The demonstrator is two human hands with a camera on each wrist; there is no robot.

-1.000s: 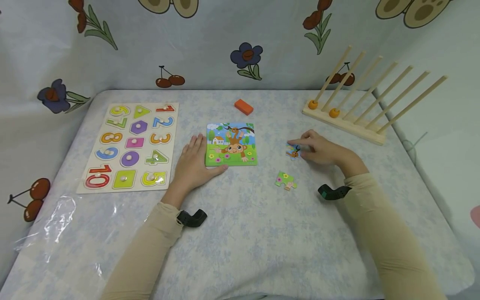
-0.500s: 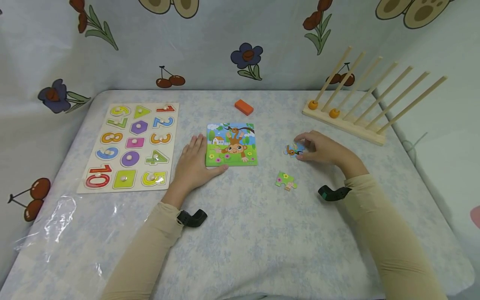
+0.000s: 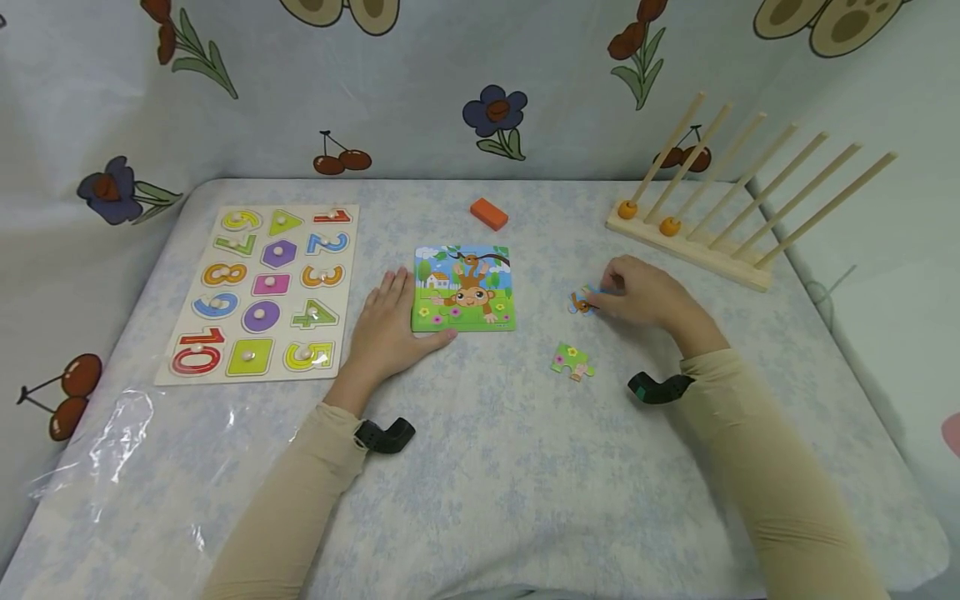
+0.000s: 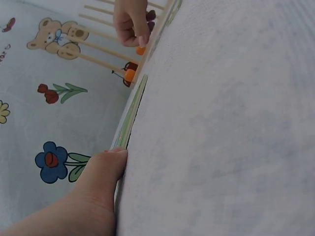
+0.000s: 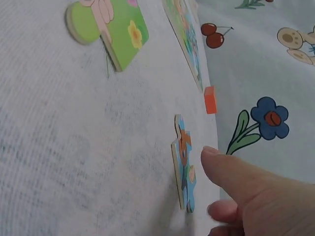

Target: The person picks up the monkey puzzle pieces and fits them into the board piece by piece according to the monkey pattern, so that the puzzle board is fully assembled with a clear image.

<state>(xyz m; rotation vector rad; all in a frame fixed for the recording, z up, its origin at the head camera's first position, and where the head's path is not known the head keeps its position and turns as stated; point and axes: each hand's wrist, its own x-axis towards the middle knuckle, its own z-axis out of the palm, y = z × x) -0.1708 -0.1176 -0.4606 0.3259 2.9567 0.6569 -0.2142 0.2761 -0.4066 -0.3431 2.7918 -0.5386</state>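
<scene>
In the head view my left hand (image 3: 384, 329) lies palm down with straight fingers along the left side of the square monkey puzzle (image 3: 468, 279), its thumb stretched out by the lower edge. My right hand (image 3: 643, 298) is just right of a small blue and brown puzzle piece (image 3: 579, 302). Seen from the right wrist, that piece lies on the cloth with the thumb (image 5: 224, 167) beside it, and the other fingers are loosely bent with nothing between them. A green flowered puzzle piece (image 3: 572, 358) rests nearer to me.
A board of numbers and shapes (image 3: 213, 333) lies at the left, with clear plastic wrap (image 3: 123, 433) below it. An orange block (image 3: 489, 214) is behind the puzzle. At the back right stands a wooden peg rack (image 3: 720, 257) with two orange beads.
The blue and brown piece has been turned on the table, and my right hand's fingers have come off it and bent. My left hand has stayed in place.
</scene>
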